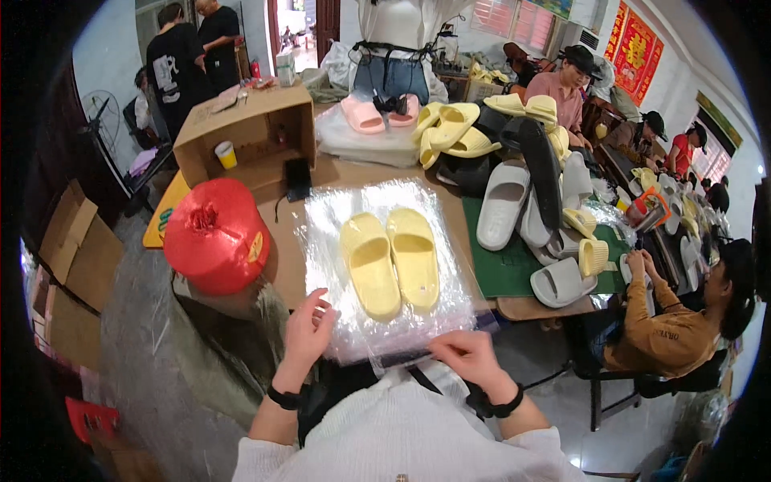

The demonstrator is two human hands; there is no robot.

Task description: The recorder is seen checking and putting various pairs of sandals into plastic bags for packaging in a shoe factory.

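A pair of yellow slide sandals (370,269) lies side by side on a stack of clear plastic bags (321,233), toes pointing away from me. At the stack's near left edge is my left hand (309,329), its fingers apart and loosely bent, holding nothing. My right hand (467,355) is at the near right edge, thumb and fingers pinched on the rim of a clear plastic bag. The bag's film shines, so I cannot make out whether the sandals lie inside it or on top.
Yellow, grey and black slides (503,207) are heaped on a green mat at right. A shiny red bundle (217,237) and an open cardboard box (241,132) stand at left, with a phone (297,178) beside them. A person in a brown top (671,333) sits at right.
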